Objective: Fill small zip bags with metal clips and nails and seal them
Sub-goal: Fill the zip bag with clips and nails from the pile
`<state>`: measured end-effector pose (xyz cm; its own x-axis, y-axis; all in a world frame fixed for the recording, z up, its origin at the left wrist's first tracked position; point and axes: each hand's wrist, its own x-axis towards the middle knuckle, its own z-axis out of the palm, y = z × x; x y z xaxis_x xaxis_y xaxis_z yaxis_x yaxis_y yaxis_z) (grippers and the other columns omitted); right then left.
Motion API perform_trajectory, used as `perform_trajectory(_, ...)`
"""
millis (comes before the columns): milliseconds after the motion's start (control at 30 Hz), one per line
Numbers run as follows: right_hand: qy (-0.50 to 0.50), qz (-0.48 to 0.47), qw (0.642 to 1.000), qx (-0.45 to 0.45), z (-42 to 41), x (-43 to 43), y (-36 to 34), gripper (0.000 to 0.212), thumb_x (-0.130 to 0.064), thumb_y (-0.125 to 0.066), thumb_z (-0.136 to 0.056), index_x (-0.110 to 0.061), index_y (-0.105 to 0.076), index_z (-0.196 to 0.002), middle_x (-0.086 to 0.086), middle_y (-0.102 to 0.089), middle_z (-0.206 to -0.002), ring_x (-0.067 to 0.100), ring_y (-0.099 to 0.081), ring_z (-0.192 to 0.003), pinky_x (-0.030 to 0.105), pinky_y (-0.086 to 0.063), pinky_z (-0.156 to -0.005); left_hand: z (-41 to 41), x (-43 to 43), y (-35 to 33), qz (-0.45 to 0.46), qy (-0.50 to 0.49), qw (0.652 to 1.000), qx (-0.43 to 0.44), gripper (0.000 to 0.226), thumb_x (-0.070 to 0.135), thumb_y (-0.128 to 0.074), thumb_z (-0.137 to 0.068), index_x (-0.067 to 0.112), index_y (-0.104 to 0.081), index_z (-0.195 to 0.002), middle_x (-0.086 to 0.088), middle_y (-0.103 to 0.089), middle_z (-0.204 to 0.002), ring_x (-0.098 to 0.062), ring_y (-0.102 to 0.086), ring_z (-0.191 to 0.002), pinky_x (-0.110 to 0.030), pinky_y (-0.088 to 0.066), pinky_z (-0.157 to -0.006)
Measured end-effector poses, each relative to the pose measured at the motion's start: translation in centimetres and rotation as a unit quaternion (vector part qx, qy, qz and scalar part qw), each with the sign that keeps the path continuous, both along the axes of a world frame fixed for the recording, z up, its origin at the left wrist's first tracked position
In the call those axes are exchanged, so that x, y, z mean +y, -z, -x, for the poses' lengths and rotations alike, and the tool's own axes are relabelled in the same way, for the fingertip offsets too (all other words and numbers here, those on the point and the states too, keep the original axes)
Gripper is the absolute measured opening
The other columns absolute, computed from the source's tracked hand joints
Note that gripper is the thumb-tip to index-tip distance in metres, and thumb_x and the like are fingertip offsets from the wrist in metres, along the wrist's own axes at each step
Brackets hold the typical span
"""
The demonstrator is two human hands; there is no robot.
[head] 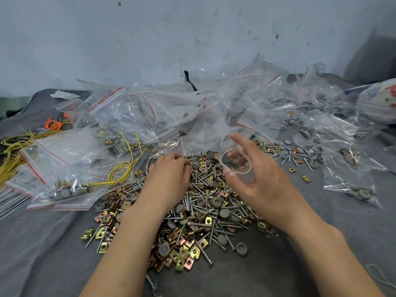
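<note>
Tabletop (300, 243): grey cloth cover, carries all items below.
Bag heap (162, 112): clear zip bags with red seal lines, stacked along the far side against the wall; several contain hardware.
Hardware pile (205, 202): centre, directly in front of me, between my forearms.
Yellow wires (122, 170): looped, lying left of the pile among the bags.
My left hand (169, 176): palm down on the far left of the pile, fingers curled into the nails; I cannot tell whether they hold anything.
My right hand (263, 179): raised above the pile's right side, gripping one zip bag.
Zip bag (237, 163): mouth held open in a loop, facing my left hand; a few dark pieces inside.
Metal clips (184, 256): brass-coloured squares, thickest at the near edge.
Nails (211, 232): silver, scattered throughout the pile.
</note>
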<state>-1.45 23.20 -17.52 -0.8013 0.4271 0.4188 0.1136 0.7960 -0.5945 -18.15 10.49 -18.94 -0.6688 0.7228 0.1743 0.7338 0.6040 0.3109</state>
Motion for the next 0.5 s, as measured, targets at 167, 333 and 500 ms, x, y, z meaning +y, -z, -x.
perform_trajectory(167,0.0,-0.003,1.0,0.002,0.0,0.0,0.1,0.065,-0.05,-0.054,-0.091,-0.034,-0.032,-0.15,-0.018,-0.058,-0.123,0.001,-0.056,-0.111,0.045,-0.047,-0.101,-0.3,-0.2,-1.9,-0.197,0.011,0.98,-0.041,0.021,0.027,-0.053,-0.1,0.024,-0.068,-0.115,0.006,-0.063,-0.114,-0.003,-0.059,-0.1,-0.022,-0.046,-0.088)
perform_trajectory(333,-0.002,-0.012,1.0,0.002,0.1,-0.1,0.1,0.066,-0.047,-0.056,-0.091,-0.031,-0.032,-0.15,-0.014,-0.059,-0.125,0.006,-0.058,-0.113,0.046,-0.047,-0.1,-2.4,0.0,-4.5,-0.366,0.046,0.922,-0.115,0.01,0.022,-0.063,-0.095,0.03,-0.067,-0.099,0.016,-0.069,-0.094,0.003,-0.064,-0.087,-0.012,-0.048,-0.076)
perform_trajectory(500,-0.006,-0.018,1.0,0.007,0.1,-0.2,0.1,0.065,-0.044,-0.059,-0.09,-0.028,-0.035,-0.149,-0.014,-0.059,-0.12,0.008,-0.059,-0.112,0.047,-0.047,-0.099,-4.3,0.5,-5.1,-0.377,0.105,0.906,-0.161,0.014,0.021,-0.067,-0.093,0.03,-0.062,-0.101,0.019,-0.068,-0.091,0.001,-0.064,-0.083,-0.009,-0.046,-0.071)
